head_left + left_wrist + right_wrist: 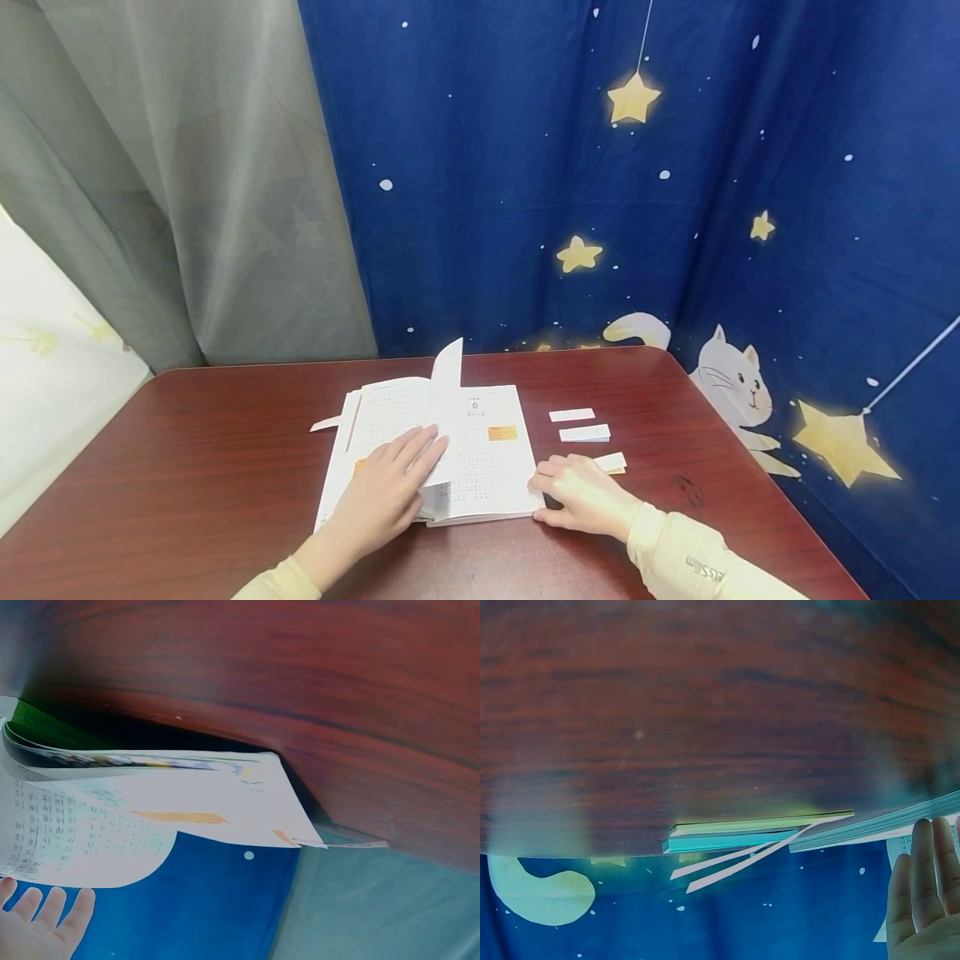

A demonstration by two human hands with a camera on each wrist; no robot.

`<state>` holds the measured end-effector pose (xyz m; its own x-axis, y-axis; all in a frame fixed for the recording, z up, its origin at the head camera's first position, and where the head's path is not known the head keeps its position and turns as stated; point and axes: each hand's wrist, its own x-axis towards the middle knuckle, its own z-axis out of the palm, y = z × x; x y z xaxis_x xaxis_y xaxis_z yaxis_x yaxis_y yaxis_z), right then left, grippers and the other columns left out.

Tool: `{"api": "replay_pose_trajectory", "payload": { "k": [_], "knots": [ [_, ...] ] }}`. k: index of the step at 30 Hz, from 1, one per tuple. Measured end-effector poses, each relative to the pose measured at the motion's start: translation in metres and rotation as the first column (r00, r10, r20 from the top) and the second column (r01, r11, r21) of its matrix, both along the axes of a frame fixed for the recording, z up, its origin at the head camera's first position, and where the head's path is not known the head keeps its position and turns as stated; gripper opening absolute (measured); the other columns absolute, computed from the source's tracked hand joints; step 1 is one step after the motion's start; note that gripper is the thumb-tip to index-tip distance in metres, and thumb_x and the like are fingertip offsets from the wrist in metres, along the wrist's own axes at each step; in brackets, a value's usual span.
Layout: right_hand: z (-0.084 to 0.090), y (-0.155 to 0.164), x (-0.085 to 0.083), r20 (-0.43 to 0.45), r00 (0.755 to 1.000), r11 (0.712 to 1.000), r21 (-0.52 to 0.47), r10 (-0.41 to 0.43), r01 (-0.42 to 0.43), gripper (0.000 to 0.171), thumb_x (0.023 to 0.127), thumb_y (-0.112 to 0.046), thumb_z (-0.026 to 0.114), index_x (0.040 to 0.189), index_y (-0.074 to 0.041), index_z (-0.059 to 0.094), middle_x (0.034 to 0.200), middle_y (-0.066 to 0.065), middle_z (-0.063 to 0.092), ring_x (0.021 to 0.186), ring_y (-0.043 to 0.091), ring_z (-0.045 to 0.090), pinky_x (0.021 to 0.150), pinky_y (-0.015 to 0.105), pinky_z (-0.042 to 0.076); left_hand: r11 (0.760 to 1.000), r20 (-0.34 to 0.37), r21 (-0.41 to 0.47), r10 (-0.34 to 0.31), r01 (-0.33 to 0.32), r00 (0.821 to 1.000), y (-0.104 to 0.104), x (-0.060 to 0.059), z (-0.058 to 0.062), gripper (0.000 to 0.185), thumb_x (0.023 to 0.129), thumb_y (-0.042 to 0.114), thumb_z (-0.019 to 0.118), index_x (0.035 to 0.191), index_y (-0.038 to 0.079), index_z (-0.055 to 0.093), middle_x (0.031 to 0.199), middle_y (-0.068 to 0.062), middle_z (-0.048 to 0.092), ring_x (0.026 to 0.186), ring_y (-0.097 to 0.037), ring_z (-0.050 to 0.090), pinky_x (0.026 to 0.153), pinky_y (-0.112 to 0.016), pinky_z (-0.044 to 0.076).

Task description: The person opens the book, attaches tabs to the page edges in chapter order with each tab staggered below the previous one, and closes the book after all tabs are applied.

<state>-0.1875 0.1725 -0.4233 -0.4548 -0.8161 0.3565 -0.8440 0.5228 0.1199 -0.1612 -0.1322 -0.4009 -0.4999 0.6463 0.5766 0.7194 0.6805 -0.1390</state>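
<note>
Open book [450,450] sits mid-table [187,467], left hand [390,492] flat on its pages with fingers spread, right hand [581,493] resting relaxed at its right edge. Sticky note pads [583,433] right of it. Starry cat curtain [675,208] behind; sleeve logo unreadable.

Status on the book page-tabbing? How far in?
Done: one paper tab sticks out of the open white book's left edge. In hand: left hand lies flat on the pages with one leaf standing up; right hand rests at the book's right edge. Left: three small paper slips lie unused on the dark red wooden table.
</note>
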Motion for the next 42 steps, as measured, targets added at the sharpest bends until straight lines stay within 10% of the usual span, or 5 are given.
{"api": "replay_pose_trajectory", "payload": {
  "k": [7,20,32,42],
  "knots": [
    [0.001,-0.001,0.0,0.013,1.0,1.0,0.0,0.0,0.0,0.024,0.071,-0.037,0.068,0.084,-0.018,0.061,0.075,-0.011,0.049,0.065,0.006,0.046,0.054,0.021,0.037,0.999,-0.035,0.007,0.032,-0.031,0.999,-0.011,0.001,0.001,0.061,0.071,0.013,0.03,0.13,0.002,0.039,0.132,-0.017,0.037,0.118,-0.031,0.036,0.083,-0.046,0.036],
    [0.002,-0.001,0.001,0.02,1.0,1.0,0.013,-0.011,0.011,0.024,0.071,-0.038,0.067,0.085,-0.019,0.061,0.077,-0.011,0.049,0.067,0.007,0.047,0.055,0.022,0.039,0.99,-0.032,-0.047,0.135,-0.136,0.99,-0.028,0.003,-0.001,0.079,0.055,0.008,0.061,0.131,0.009,0.041,0.14,-0.014,0.026,0.125,-0.032,0.025,0.094,-0.06,0.008],
    [0.001,-0.001,0.0,0.009,1.0,1.0,0.011,-0.01,0.01,0.023,0.07,-0.038,0.068,0.083,-0.02,0.06,0.075,-0.012,0.047,0.066,0.006,0.045,0.055,0.022,0.038,0.985,0.07,-0.128,0.124,-0.114,0.99,-0.024,0.004,-0.016,0.045,0.071,0.016,0.058,0.116,0.013,0.056,0.128,-0.008,0.045,0.114,-0.028,0.042,0.082,-0.056,0.033],
    [0.002,-0.001,0.001,0.024,1.0,1.0,0.016,-0.013,0.012,0.024,0.071,-0.038,0.067,0.084,-0.019,0.061,0.076,-0.011,0.049,0.067,0.006,0.046,0.056,0.022,0.039,0.959,0.206,-0.184,0.251,-0.214,0.946,-0.021,0.012,-0.014,0.035,0.079,0.021,0.054,0.112,0.012,0.058,0.114,-0.009,0.054,0.103,-0.026,0.05,0.081,-0.051,0.036]
  ]
}}
